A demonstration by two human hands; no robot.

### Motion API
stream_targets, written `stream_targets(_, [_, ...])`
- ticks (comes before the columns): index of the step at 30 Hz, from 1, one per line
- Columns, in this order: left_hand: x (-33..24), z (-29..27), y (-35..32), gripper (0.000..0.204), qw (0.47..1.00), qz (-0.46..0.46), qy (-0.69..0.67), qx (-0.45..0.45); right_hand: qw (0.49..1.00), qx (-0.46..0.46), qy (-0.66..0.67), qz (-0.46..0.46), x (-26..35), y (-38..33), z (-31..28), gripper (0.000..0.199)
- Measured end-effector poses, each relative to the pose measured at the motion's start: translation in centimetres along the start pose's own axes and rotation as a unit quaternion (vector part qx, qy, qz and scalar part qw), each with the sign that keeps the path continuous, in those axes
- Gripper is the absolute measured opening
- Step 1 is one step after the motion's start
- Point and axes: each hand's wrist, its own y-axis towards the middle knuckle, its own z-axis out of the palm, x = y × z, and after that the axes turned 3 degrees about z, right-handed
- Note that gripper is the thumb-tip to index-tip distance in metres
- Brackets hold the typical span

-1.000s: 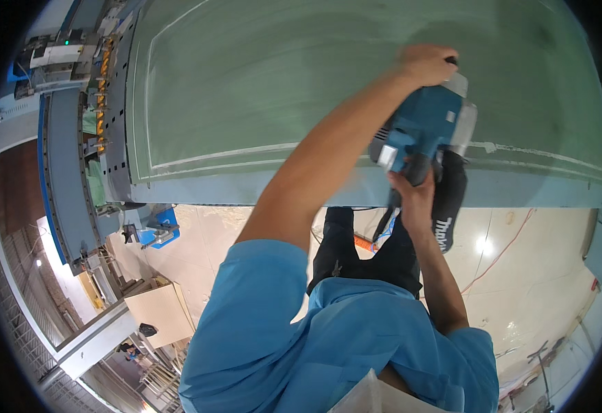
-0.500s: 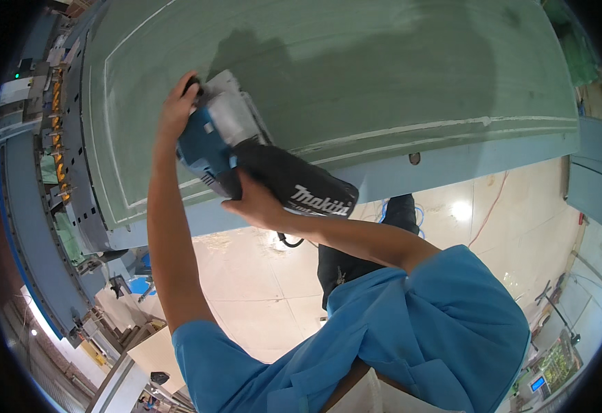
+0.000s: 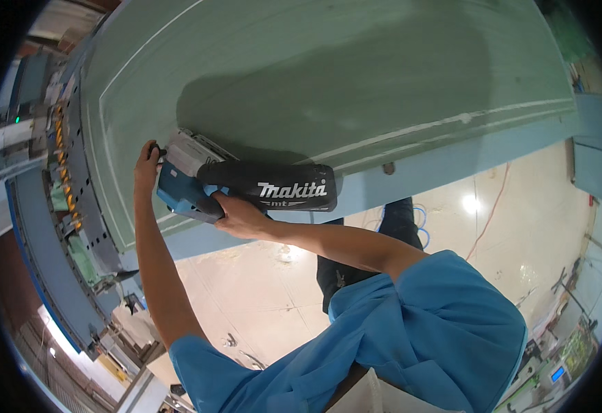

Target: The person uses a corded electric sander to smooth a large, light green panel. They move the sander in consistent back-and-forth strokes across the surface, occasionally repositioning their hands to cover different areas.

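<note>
A blue and grey belt sander [image 3: 180,190] rests near the close left part of a green-surfaced work table [image 3: 377,82]. Its black cloth dust bag [image 3: 287,176] stretches out to the right along the table's near edge. My left hand [image 3: 147,162] is closed round the dark knob at the sander's front. The rear handle is in the grip of my right hand [image 3: 240,217], next to the underside of the bag. The sander's belt faces the table and is hidden.
Pale scored lines [image 3: 411,131] run along the table's borders. To the left stands a long machine rail with yellow coiled parts [image 3: 65,165]. A pale tiled floor [image 3: 260,275] lies below the near edge, with a red cable [image 3: 492,219] and blue hose [image 3: 423,224] on it.
Both hands have carried the sander to the left and nearer to me. The dust bag has swung from a slant to nearly level with the picture.
</note>
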Motion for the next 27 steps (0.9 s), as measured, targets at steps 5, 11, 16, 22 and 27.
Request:
stream_targets(5, [-2.4,-0.6,1.1,0.042,0.999,0.045,-0.014,0.006,0.998,-0.058,0.011,-0.009,1.2,-0.4,0.1,0.052])
stream_targets(11, [-8.1,1.8,2.7,0.044,0.989,0.129,-0.041,0.057,0.991,-0.134,-0.008,0.023,0.8,-1.7,-1.7,0.056])
stream_targets(16, [-22.3,11.9,4.4,0.051,0.961,0.26,0.026,0.092,0.966,-0.254,0.009,0.034,-1.2,-7.5,-12.9,0.057])
stream_targets(22, [-40.2,22.9,-0.3,0.049,0.927,0.313,0.147,0.144,0.914,-0.4,0.073,-0.004,-1.8,-15.2,-22.4,0.046])
stream_targets(27, [-48.4,28.9,-7.5,0.051,0.895,0.39,0.15,0.155,0.878,-0.469,0.076,0.067,-1.5,-21.1,-25.4,0.045])
